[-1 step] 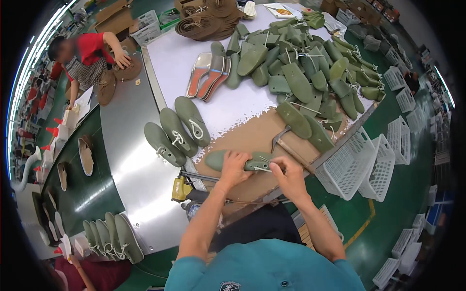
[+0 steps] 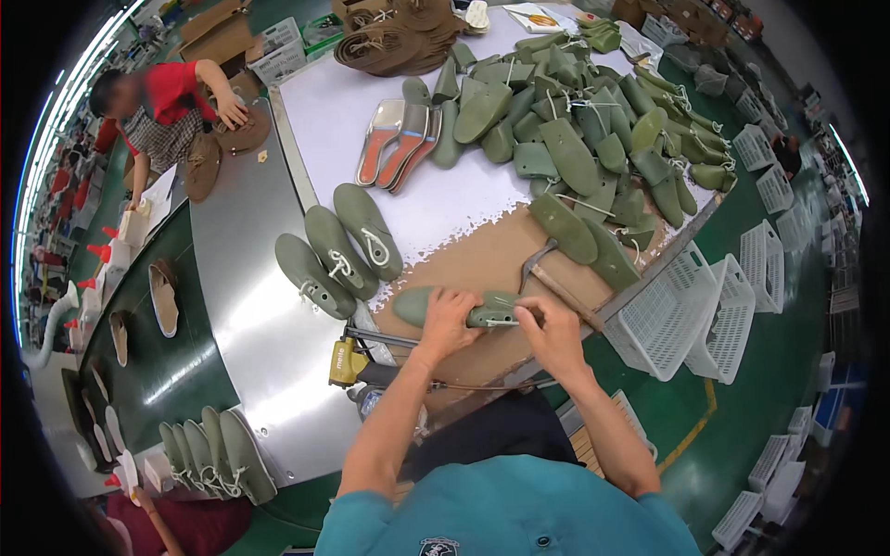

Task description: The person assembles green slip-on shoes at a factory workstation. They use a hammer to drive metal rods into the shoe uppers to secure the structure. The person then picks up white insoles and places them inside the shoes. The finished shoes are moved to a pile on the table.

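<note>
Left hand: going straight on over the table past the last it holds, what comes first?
Probably the pile of lasts, at its near left side. The table between it and the left hand, gripping a last, looks free along that line, though height is hard to judge here.

Green floor (image 2: 779,371), yellow line (image 2: 712,398) — shiny metal tabletop (image 2: 246,259) left — strip light (image 2: 849,167) glowing far right.

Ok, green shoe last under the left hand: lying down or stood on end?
Lying down. The green shoe last stretches sideways beneath the left hand, rounded end leftward, holed end near the right hand.
</note>
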Available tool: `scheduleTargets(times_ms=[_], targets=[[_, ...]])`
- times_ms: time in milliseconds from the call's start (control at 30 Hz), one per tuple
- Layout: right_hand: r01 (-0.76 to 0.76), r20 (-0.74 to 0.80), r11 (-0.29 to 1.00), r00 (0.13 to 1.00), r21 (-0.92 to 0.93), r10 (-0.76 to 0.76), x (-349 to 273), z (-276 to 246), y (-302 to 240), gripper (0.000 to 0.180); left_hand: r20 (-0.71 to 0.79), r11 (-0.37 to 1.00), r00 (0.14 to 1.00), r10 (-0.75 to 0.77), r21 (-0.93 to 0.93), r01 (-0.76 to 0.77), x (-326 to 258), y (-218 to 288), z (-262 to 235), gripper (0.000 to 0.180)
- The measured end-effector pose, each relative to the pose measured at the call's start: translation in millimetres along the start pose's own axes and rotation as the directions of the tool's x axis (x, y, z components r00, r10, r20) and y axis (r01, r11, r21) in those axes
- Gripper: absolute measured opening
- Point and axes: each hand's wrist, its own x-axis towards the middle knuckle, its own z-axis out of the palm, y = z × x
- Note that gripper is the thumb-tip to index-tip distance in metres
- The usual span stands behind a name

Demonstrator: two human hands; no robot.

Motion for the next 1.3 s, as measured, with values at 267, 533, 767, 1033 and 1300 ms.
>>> scheduleTargets(times_ms=[267, 533, 767, 1033, 1300], targets=[[0.269, 0.314, 0.9, 0.936, -0.344, -0.16, 14.4, 48.8, 29.5, 0.014, 0.127, 0.997, 0.992, -0.003, -0.081, 0.013, -2.2, -25.7, -1.1, 0.05], [0.276, 0.144, 0.907, 0.96, -0.319, -0.241, 16.8, 30.5, 36.0, 0.009, 0.174, 0.987, 0.983, 0.054, -0.158, -0.026, 3.8, -29.2, -1.8, 0.053], [0.511, 0.23, 0.752, 0.859, -0.417, -0.457, 22.2, 39.7, 33.5, 0.013, 0.214, 0.995, 0.977, 0.005, -0.097, 0.016, 2.1, -27.3, -9.1, 0.055], [0.239, 0.361, 0.895, 0.928, -0.378, -0.095, 45.1, 44.9, 22.7, 0.012, 0.168, 0.999, 0.986, -0.004, -0.047, 0.012, -0.1, -31.0, -12.3, 0.056], [0.671, 0.422, 0.673, 0.732, -0.312, -0.535, 40.8, 37.1, 47.3, 0.012, 0.168, 0.997, 0.985, -0.031, -0.063, 0.043, 0.1, -28.3, -14.1, 0.052]])
